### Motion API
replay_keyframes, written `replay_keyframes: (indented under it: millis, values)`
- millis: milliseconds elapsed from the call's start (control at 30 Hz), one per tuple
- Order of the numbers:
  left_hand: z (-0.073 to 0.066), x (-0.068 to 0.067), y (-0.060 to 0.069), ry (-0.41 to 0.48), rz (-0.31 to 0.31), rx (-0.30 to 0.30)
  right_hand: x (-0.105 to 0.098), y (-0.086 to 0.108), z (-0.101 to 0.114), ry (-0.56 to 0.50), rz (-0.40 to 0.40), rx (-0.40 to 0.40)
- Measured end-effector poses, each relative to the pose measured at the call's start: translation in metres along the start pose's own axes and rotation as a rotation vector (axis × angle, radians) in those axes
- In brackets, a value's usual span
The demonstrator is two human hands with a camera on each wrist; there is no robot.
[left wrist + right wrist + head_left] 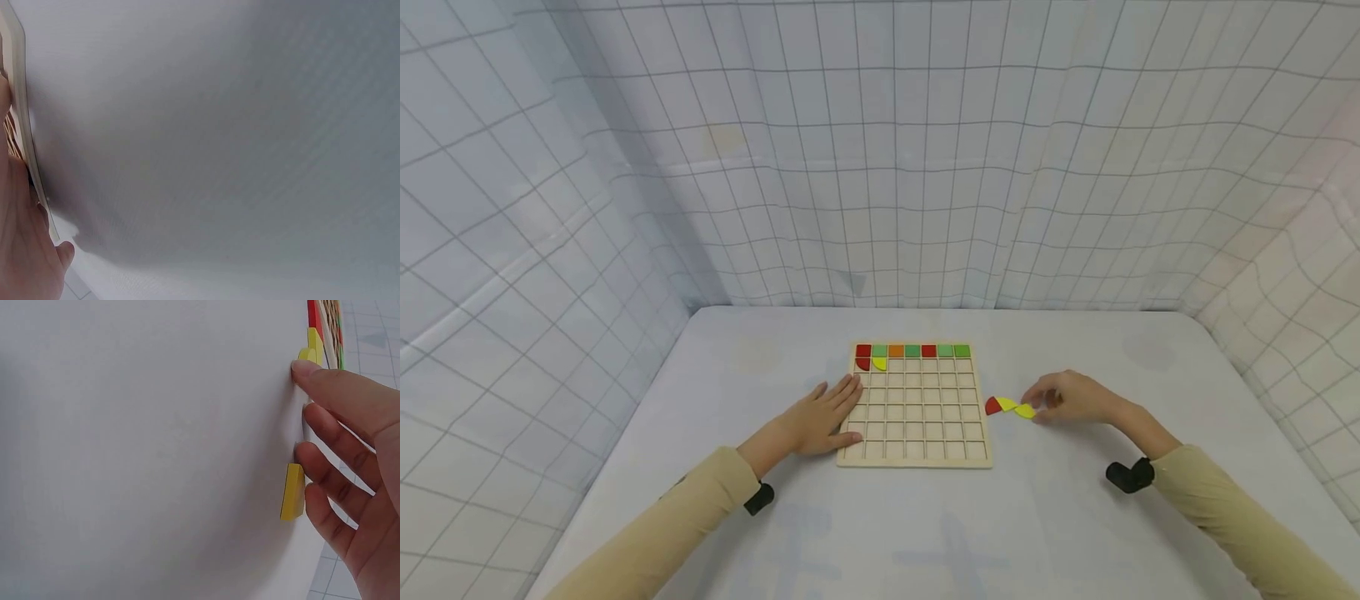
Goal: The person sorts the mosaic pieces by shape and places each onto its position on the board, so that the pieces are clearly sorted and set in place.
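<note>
A wooden grid board point(922, 408) lies on the table. Spread over its left border, my left hand point(820, 421) rests with fairly straight fingers, and the left wrist view shows this hand point(25, 237) at the board's edge. To the right of the board, red and yellow pieces point(1006, 405) with curved edges lie in a short row. My right hand point(1071, 398) pinches the rightmost yellow piece point(1024, 412) between thumb and a finger; the index finger is mostly hidden in the right wrist view. Another yellow piece point(290, 492) sits by the lower fingers there.
Coloured square tiles point(913, 351) fill the board's top row. Below them at the left are a red curved piece point(862, 364) and a yellow curved piece point(879, 364). A white cloth with a dark grid point(880, 167) hangs behind the table point(730, 350).
</note>
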State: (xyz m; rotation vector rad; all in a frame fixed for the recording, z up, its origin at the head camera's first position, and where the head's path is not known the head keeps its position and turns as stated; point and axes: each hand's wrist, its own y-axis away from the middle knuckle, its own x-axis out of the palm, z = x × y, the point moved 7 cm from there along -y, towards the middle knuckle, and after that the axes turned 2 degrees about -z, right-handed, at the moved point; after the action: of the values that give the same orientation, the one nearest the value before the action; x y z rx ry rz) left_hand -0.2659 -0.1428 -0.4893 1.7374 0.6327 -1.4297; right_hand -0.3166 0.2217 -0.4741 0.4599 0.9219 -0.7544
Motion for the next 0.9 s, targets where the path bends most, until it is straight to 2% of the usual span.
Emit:
replay_keyframes:
  millis: [167,700,900]
  values:
    - [-0.0015,-0.0012,0.0009,-0.001,0.003,0.003,-0.0009,0.0012,-0.0009,0.020,-0.016,-0.010]
    - [0.0017,0.0017,0.0003,-0.001,0.010,-0.009,-0.0037,0.0029,-0.0063,0.083,-0.067,0.074]
    - [0.0009,0.0009,0.0009,0.000,0.008,-0.009,-0.0076,0.0024,-0.0045,0.100,-0.091,0.062]
